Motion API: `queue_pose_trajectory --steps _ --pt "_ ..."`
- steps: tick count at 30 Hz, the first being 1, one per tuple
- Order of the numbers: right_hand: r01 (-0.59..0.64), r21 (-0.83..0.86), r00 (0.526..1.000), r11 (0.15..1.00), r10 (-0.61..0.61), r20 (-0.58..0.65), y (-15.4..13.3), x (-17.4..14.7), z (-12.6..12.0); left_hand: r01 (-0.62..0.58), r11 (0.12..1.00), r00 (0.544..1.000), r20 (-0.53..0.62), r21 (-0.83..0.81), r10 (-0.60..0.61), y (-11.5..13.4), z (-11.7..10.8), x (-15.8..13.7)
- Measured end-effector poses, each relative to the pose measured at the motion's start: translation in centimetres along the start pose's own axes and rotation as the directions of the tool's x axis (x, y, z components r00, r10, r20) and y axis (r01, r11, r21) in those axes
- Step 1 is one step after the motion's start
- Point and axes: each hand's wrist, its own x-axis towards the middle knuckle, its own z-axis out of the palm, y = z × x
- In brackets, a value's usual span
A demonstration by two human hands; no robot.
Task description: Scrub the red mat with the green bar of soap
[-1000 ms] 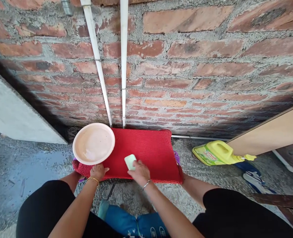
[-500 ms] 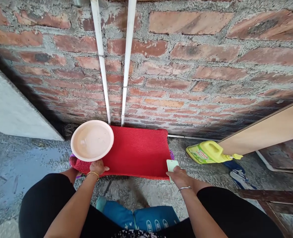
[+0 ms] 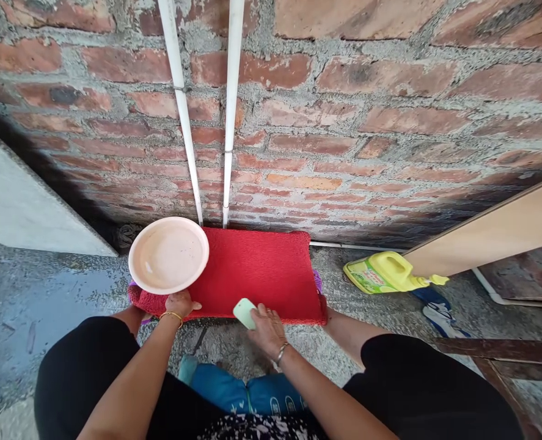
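Note:
A red textured mat (image 3: 256, 269) lies over a low support, its front edge hanging towards me. My left hand (image 3: 179, 302) is at the mat's front left edge, just below a pale pink basin (image 3: 168, 255). Its thumb stretches right along the mat, while its fingers are partly hidden near the basin's rim and look curled on the mat. In my right hand (image 3: 269, 330) is a pale green scrub brush (image 3: 245, 313) with a rounded flat back, held over the mat's front edge. Its underside is hidden. The basin rests on the mat's left end.
A brick wall (image 3: 298, 116) with two white pipes (image 3: 231, 116) rises behind the mat. To the right lies a yellow detergent jug (image 3: 383, 273), near a tan board (image 3: 486, 229). A pale slab (image 3: 27, 195) leans at left above wet concrete floor (image 3: 69, 293).
My right hand has carried the scrub brush leftwards from the mat's right corner to the middle of its front edge. The left hand stays in place at the mat.

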Motion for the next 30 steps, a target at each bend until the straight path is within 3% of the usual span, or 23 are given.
queue_pose_trajectory --steps 2,4,7,10,13,16,18,20,23,26,30 --pt "-0.127 -0.037 0.992 0.991 0.128 0.024 4.3 -1.2 -1.0 0.006 1.0 0.999 0.038 0.015 -0.006 0.2 -0.3 -0.1" --pt "-0.294 -0.057 0.953 0.954 0.298 0.062 8.3 -2.4 -2.4 0.004 1.0 0.998 0.055 0.023 -0.006 0.3 -0.5 -0.3" --pt "-0.464 -0.018 0.882 0.886 0.464 0.081 10.9 -3.0 -4.8 -0.001 1.0 0.998 0.065 0.017 0.0 0.5 -0.6 -0.5" --pt "-0.392 0.1 0.92 0.914 0.392 0.017 8.4 -1.2 -6.4 -0.008 1.0 0.999 0.047 0.019 0.008 0.4 -0.3 -0.4" --pt "-0.209 0.162 0.971 0.965 0.224 -0.08 2.3 2.5 -6.8 -0.011 0.999 1.0 0.027 0.035 0.01 0.4 -0.2 -0.2" --pt "-0.031 0.154 0.987 0.988 0.055 -0.15 -3.3 6.6 -6.3 0.002 0.999 0.999 0.032 0.046 -0.003 0.6 -0.3 -0.2" --pt "0.046 0.137 0.985 0.99 -0.022 -0.172 -5.3 8.7 -5.9 0.023 0.998 0.999 0.037 0.058 -0.025 0.8 -0.4 -0.2" --pt "0.06 0.135 0.984 0.989 -0.036 -0.176 -5.4 9.9 -5.8 0.023 0.997 0.999 0.035 0.069 -0.026 0.9 -0.6 -0.3" --pt "-0.029 0.156 0.984 0.987 0.055 -0.167 -2.2 9.9 -6.2 -0.004 0.997 1.0 0.023 0.079 0.002 1.0 -0.6 -0.3" --pt "-0.204 0.176 0.962 0.963 0.23 -0.145 3.8 8.1 -6.9 0.001 0.997 1.0 0.029 0.081 -0.003 1.0 -0.5 -0.3" --pt "-0.478 0.262 0.852 0.839 0.515 -0.094 13.0 4.3 -7.3 0.002 0.998 0.999 0.033 0.067 -0.004 0.9 -0.5 -0.4"
